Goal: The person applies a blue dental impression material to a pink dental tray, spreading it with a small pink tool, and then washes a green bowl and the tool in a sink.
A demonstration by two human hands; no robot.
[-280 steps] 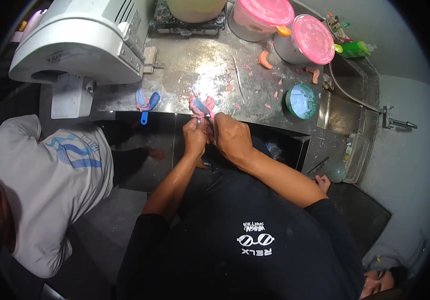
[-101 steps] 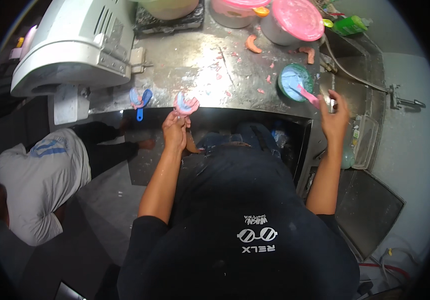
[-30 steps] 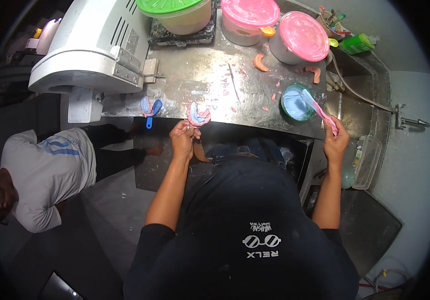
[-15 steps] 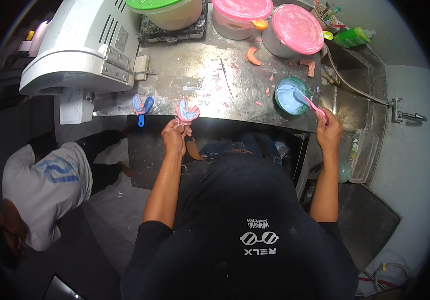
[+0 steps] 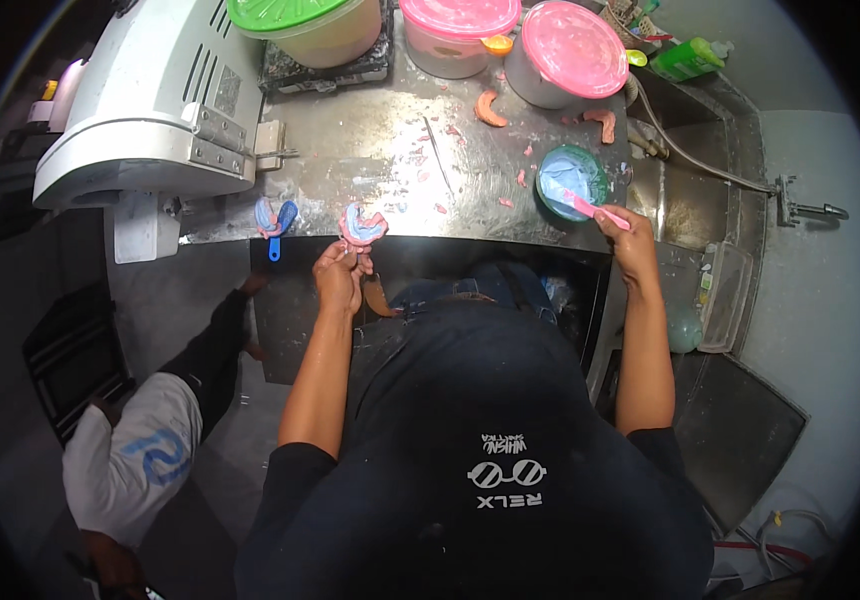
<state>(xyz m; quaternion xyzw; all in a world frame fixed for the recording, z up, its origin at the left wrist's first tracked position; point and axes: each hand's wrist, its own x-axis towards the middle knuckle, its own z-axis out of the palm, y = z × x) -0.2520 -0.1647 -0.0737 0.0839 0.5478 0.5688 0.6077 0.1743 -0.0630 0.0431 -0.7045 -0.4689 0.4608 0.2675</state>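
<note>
My left hand [image 5: 342, 278] is closed on the handle of a dental impression tray [image 5: 377, 233] at the counter's front edge. The tray carries a pink, curved impression with pale blue paste in its channel. My right hand [image 5: 628, 243] grips a pink spatula [image 5: 600, 212], whose blade dips into the pale blue paste [image 5: 555, 180]. That paste sits in a green mixing bowl [image 5: 600, 178] on the counter. Left of my left hand, a second impression tray [image 5: 275, 252], with a blue handle and blue-and-pink filling, lies at the edge.
Lidded tubs, one green-topped [image 5: 285, 12] and two pink-topped [image 5: 575, 50], stand at the back. A white machine [image 5: 150, 110] takes up the left. Pink scraps and a thin metal tool [image 5: 438, 152] lie on the counter. A sink [image 5: 695, 205] is at right; another person [image 5: 145, 450] is at lower left.
The spatula has swung lower and flatter in the bowl, my right hand moving with it. My left hand keeps hold of its tray. The other person has shifted position, and the view has moved slightly.
</note>
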